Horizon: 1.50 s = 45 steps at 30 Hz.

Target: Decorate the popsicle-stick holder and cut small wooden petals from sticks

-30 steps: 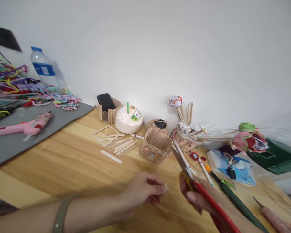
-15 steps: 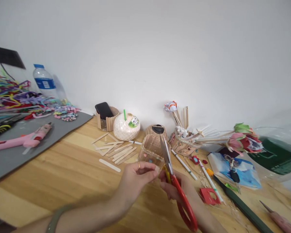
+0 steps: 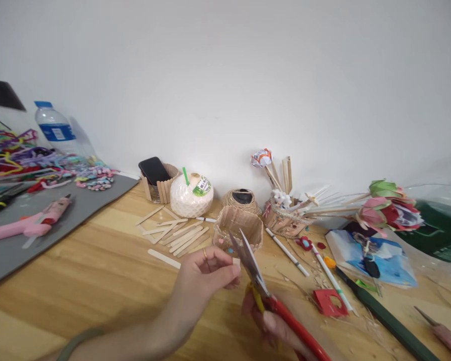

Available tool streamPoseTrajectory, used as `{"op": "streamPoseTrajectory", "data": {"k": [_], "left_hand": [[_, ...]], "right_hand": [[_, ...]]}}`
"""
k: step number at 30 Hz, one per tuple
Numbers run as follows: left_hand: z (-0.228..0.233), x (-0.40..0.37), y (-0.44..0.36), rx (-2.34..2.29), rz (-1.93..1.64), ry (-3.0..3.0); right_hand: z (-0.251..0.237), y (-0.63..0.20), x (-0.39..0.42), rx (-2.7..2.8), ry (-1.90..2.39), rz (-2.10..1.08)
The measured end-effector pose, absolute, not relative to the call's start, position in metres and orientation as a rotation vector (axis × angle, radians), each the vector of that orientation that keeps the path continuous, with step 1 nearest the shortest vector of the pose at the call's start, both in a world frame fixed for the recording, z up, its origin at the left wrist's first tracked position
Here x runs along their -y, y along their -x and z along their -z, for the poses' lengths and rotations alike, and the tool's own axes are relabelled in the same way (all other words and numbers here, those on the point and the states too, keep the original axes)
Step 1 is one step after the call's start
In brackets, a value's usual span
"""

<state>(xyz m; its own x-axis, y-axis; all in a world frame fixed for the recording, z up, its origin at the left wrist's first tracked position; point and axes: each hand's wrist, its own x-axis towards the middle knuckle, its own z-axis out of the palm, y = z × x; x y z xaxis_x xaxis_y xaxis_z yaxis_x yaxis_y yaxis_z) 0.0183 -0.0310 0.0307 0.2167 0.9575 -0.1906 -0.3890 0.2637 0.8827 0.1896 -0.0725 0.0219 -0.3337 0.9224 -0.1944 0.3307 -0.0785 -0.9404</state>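
Observation:
My left hand [image 3: 206,276], with a gold ring on one finger, pinches a small pale piece [image 3: 236,261] between thumb and fingertips. What the piece is made of I cannot tell. Just to the right, my right hand [image 3: 272,321] is closed around scissors [image 3: 252,263] with red and yellow handles. Their blades stand slightly apart, pointing up and left, with nothing visible between them. Behind the blades sits a small stick-sided basket [image 3: 244,223] with coloured dots on its front. Loose wooden craft sticks [image 3: 188,238] lie left of the basket.
A textured white coconut [image 3: 191,198], a twine roll [image 3: 240,199] and a stick holder with a phone [image 3: 154,171] stand near the wall. Markers [image 3: 287,252], a red paper piece [image 3: 329,302] and paper flowers [image 3: 391,210] lie right. A pink glue gun [image 3: 37,220] rests on the grey mat [image 3: 86,208].
My hands have moved apart, the scissors going lower and slightly right. Their blades are spread a little wider. The left hand still pinches the pale piece. The camera view has shifted slightly.

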Motion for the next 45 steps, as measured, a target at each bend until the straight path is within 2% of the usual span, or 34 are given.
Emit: {"op": "streamPoseTrajectory", "data": {"k": [13, 25, 45], "left_hand": [[-0.033, 0.033, -0.018, -0.866, -1.102, -0.798], [-0.034, 0.034, -0.019, -0.870, -1.086, -0.744], [-0.031, 0.031, -0.018, -0.816, -1.086, -0.716]], "right_hand": [[-0.045, -0.189, 0.080, 1.790, 1.466, -1.410], [-0.015, -0.180, 0.077, 1.707, 1.488, -1.252], [-0.015, -0.176, 0.074, 1.698, 1.461, -1.293]]}}
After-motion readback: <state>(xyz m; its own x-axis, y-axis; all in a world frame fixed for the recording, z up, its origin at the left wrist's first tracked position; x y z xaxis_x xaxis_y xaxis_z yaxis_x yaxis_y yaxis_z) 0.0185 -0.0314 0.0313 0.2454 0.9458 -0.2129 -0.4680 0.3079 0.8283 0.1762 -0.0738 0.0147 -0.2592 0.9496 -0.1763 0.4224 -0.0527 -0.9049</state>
